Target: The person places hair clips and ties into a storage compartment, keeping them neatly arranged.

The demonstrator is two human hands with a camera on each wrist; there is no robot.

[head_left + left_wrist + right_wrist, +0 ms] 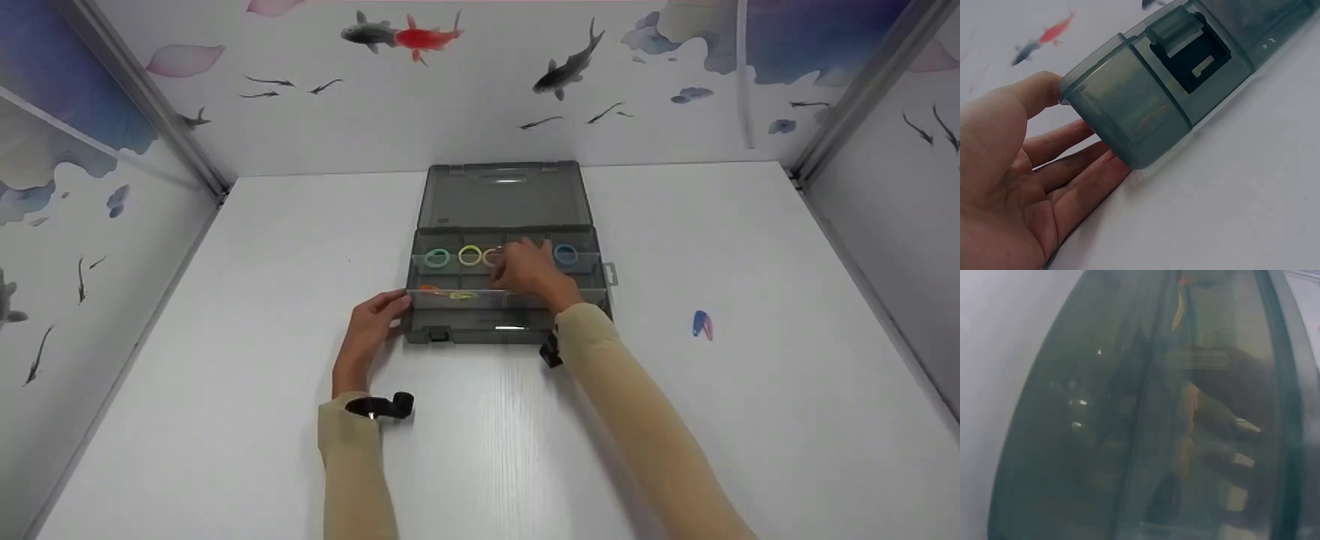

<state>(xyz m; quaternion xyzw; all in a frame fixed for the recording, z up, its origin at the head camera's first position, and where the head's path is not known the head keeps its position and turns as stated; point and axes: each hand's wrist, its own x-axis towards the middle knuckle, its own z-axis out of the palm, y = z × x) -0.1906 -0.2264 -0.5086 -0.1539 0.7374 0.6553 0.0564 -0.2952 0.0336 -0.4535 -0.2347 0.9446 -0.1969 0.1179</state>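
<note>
A grey translucent compartment box [465,319] lies open with its lid [506,199] folded back. My left hand [369,330] rests at its front left corner; in the left wrist view the thumb meets the rim and relaxed fingers touch the side wall. My right hand [529,270] reaches down into the compartments, fingers bent; I cannot tell whether they pinch anything. Green [437,258], yellow [470,256] and blue [565,254] hair ties sit in the back row, with a pinkish one [490,257] partly behind the hand. An orange hair clip [429,289] and a yellow hair clip [463,295] lie in the middle row.
On the white table [750,420], right of the box, a blue hair clip [699,322] and a pink hair clip [709,328] lie overlapping. Printed panels [480,97] with fish stand behind and at both sides. A hanging tab [612,274] sticks out at the box's right side.
</note>
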